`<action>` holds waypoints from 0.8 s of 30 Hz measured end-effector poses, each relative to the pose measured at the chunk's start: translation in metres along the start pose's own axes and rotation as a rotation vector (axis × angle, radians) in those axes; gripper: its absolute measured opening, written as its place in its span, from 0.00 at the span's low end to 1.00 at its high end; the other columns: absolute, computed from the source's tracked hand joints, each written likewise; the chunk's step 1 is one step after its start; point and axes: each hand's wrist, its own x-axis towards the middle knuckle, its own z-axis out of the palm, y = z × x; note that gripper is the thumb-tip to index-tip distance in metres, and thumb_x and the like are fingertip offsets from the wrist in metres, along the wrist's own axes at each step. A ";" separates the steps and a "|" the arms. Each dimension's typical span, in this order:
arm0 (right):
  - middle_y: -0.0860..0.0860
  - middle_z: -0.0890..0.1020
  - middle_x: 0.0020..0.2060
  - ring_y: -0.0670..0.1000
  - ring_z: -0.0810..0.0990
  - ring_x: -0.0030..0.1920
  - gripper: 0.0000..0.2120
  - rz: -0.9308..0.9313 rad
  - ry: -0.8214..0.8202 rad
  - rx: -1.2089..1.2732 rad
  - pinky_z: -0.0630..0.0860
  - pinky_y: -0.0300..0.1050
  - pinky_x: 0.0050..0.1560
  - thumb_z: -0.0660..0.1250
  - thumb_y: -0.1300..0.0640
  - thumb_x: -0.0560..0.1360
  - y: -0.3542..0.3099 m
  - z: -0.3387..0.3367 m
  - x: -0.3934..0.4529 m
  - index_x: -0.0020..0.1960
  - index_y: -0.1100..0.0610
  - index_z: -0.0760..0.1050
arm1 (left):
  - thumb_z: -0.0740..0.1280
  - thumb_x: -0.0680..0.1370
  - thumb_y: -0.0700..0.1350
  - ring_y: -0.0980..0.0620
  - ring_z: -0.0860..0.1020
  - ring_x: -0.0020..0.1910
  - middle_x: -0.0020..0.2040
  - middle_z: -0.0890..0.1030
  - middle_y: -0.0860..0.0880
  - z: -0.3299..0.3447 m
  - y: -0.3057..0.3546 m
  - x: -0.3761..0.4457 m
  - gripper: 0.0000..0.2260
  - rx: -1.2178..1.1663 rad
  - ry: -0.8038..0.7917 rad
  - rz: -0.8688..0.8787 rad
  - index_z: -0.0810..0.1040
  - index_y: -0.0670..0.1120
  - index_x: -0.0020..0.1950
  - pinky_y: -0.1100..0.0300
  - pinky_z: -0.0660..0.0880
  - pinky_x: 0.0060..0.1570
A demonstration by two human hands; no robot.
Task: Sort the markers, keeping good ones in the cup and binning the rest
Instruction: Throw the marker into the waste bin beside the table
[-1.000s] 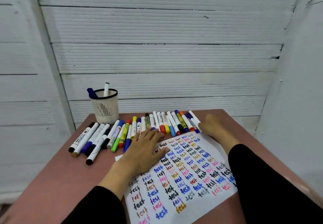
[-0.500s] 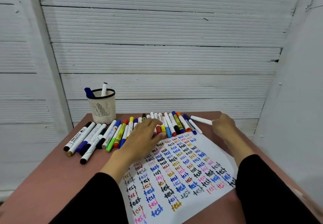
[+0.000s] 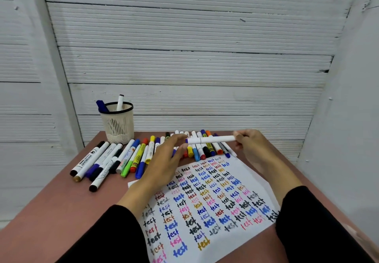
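The right hand (image 3: 249,145) is pinching the right end of a white-barrelled marker with a purple cap (image 3: 211,139), thumb and fingers curled round it, and is holding it clear of the table, above the far row. The marker's long axis is lying almost level, left to right, with the capped end pointing at the left hand (image 3: 164,160). That hand is hovering over the paper's top edge with fingers straight and relaxed, gripping nothing; its fingertips (image 3: 183,145) are sitting just beside the cap, so it is the nearer hand for pulling the cap off, which is judged to be the coming move before a test stroke. The white sheet covered in coloured "test" words (image 3: 215,205) is lying directly below both hands on the reddish-brown table (image 3: 51,211). The row of assorted loose markers (image 3: 143,154) is lying across the table beyond the sheet, partly under the left hand. The cream mesh cup with a black rim (image 3: 118,123) is standing well apart at the far left, holding two markers. No bin is appearing in view. Nothing is standing between cap and fingertips.
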 end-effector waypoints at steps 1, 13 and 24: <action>0.52 0.75 0.36 0.46 0.72 0.35 0.10 -0.004 -0.025 0.011 0.70 0.28 0.29 0.59 0.58 0.82 0.000 0.001 -0.002 0.55 0.62 0.76 | 0.57 0.81 0.54 0.62 0.70 0.62 0.62 0.73 0.59 0.000 0.001 0.000 0.19 0.002 0.002 -0.001 0.69 0.50 0.70 0.65 0.67 0.61; 0.45 0.72 0.40 0.47 0.68 0.45 0.17 -0.567 -0.091 -0.689 0.63 0.44 0.46 0.55 0.39 0.79 0.010 0.035 -0.018 0.46 0.49 0.75 | 0.50 0.83 0.54 0.54 0.68 0.33 0.34 0.72 0.52 -0.005 0.001 -0.003 0.16 0.216 0.071 0.042 0.71 0.47 0.46 0.56 0.64 0.34; 0.47 0.78 0.35 0.50 0.76 0.35 0.17 -0.853 -0.198 -0.873 0.66 0.46 0.35 0.50 0.43 0.83 0.010 0.074 -0.048 0.62 0.50 0.70 | 0.48 0.83 0.55 0.51 0.64 0.25 0.23 0.64 0.50 -0.012 0.000 -0.003 0.29 0.236 0.134 -0.003 0.69 0.40 0.28 0.60 0.58 0.29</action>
